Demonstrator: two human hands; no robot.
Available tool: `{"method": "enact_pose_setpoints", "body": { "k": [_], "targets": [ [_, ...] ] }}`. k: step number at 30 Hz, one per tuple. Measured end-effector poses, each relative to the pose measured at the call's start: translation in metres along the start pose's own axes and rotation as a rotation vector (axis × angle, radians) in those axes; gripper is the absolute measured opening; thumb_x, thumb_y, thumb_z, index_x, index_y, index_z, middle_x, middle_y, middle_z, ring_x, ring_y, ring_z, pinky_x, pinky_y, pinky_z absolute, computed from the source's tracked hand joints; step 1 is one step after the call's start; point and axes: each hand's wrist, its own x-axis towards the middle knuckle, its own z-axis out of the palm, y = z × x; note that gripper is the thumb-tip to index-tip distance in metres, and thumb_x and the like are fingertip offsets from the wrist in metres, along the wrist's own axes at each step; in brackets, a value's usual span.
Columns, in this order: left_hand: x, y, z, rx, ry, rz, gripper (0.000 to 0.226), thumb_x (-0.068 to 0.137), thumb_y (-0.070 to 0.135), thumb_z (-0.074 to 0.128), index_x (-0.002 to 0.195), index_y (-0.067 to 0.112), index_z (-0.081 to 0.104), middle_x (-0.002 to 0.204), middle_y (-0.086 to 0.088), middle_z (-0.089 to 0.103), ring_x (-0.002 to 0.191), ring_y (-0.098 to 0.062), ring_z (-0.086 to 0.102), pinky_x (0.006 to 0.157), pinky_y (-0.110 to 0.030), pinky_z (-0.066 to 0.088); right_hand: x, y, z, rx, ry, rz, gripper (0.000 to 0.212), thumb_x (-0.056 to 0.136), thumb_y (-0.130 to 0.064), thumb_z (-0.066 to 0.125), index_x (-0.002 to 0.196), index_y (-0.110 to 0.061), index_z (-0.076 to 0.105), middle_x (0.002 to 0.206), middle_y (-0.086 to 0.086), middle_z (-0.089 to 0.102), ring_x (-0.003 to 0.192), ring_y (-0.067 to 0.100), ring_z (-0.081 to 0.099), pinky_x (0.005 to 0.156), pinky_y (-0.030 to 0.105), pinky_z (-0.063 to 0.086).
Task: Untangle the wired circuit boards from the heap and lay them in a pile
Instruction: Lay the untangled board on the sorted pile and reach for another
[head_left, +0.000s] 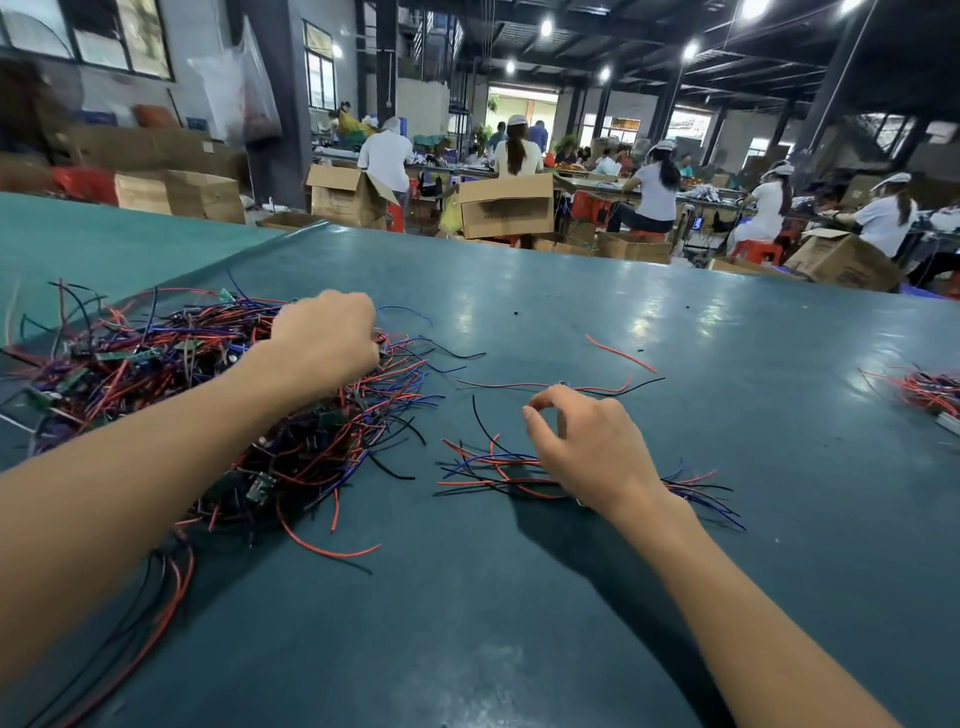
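Open cardboard boxes (506, 205) stand on the floor beyond the far edge of the bench (519, 623); what they hold cannot be seen. On the bench's left side lies the heap (156, 384) of wired circuit boards, a tangle of red, black and blue leads. Nearer the middle, close to the front edge, sits the small pile (488, 467) of separated ones.

The left hand (327, 338) reaches across the heap to its right edge, knuckles up, with its fingers curled tight around wires there. The right hand (587, 447) hovers over the pile, thumb and forefinger bent into an open ring. A red-and-black strand (498, 385) runs just behind its fingertips, and whether they grip it cannot be told.
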Motion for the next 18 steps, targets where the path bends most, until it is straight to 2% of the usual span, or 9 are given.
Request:
{"method": "enact_pose_setpoints", "body": {
  "k": [3,5,8,10,12,14,15,18],
  "targets": [
    [0.005,0.000,-0.025,-0.098,0.050,-0.017,0.025,0.092,0.039,0.068,0.092,0.016,0.077,0.087,-0.014,0.070,0.084,-0.036,0.065,0.078,-0.041,0.054,0.000,0.003,-0.001,0.011,0.031,0.007,0.011,0.096,-0.036,0.059,0.095,-0.029,0.067,0.047,-0.007,0.042,0.054,0.017,0.045,0.054,0.030,0.030],
    [0.009,-0.001,-0.041,-0.165,0.022,-0.002,0.025,0.091,0.041,0.071,0.091,0.018,0.080,0.082,-0.011,0.071,0.082,-0.033,0.064,0.076,-0.038,0.054,-0.001,0.003,-0.001,0.014,0.037,0.003,0.008,0.095,-0.035,0.060,0.094,-0.030,0.066,0.044,-0.005,0.041,0.049,0.015,0.044,0.050,0.027,0.028],
    [0.013,-0.006,-0.059,-0.222,-0.067,0.016,0.028,0.093,0.039,0.069,0.082,0.015,0.080,0.068,-0.004,0.072,0.072,-0.026,0.067,0.066,-0.031,0.050,-0.002,0.002,0.001,0.018,0.014,-0.001,0.009,0.096,-0.035,0.061,0.095,-0.029,0.066,0.045,-0.004,0.042,0.049,0.016,0.044,0.052,0.028,0.030],
    [0.014,-0.010,-0.062,-0.264,-0.113,0.025,0.033,0.098,0.036,0.063,0.078,0.012,0.075,0.067,-0.004,0.074,0.066,-0.025,0.072,0.058,-0.027,0.051,-0.001,0.001,0.001,0.022,0.014,-0.003,0.009,0.096,-0.035,0.061,0.096,-0.028,0.067,0.045,-0.005,0.042,0.048,0.015,0.043,0.053,0.028,0.031],
    [0.011,-0.009,-0.062,-0.276,-0.043,0.103,0.032,0.099,0.036,0.061,0.080,0.012,0.071,0.066,0.001,0.073,0.063,-0.018,0.071,0.057,-0.025,0.048,-0.001,0.000,0.001,0.024,0.016,-0.014,0.008,0.096,-0.033,0.061,0.095,-0.028,0.068,0.043,-0.005,0.040,0.047,0.014,0.042,0.052,0.028,0.031],
    [0.006,-0.006,-0.060,-0.302,0.094,0.220,0.027,0.097,0.040,0.063,0.082,0.019,0.071,0.064,0.005,0.069,0.062,-0.006,0.066,0.065,-0.026,0.049,-0.003,-0.002,0.001,0.035,0.016,-0.027,0.008,0.096,-0.032,0.062,0.095,-0.027,0.068,0.043,-0.005,0.039,0.046,0.014,0.040,0.052,0.028,0.030],
    [0.002,-0.004,-0.060,-0.335,0.137,0.267,0.025,0.096,0.041,0.064,0.086,0.020,0.074,0.064,0.003,0.069,0.061,-0.006,0.064,0.068,-0.028,0.051,-0.003,-0.003,0.001,0.042,0.013,-0.030,0.008,0.096,-0.032,0.062,0.095,-0.027,0.068,0.043,-0.005,0.038,0.046,0.015,0.039,0.052,0.028,0.030],
    [-0.008,0.002,-0.059,-0.407,0.303,0.376,0.031,0.096,0.039,0.064,0.098,0.012,0.078,0.067,-0.009,0.069,0.060,-0.025,0.063,0.066,-0.038,0.055,-0.003,-0.006,0.001,0.055,-0.008,-0.037,0.009,0.097,-0.031,0.061,0.097,-0.026,0.069,0.042,-0.004,0.039,0.045,0.016,0.037,0.050,0.028,0.028]
  ]
}}
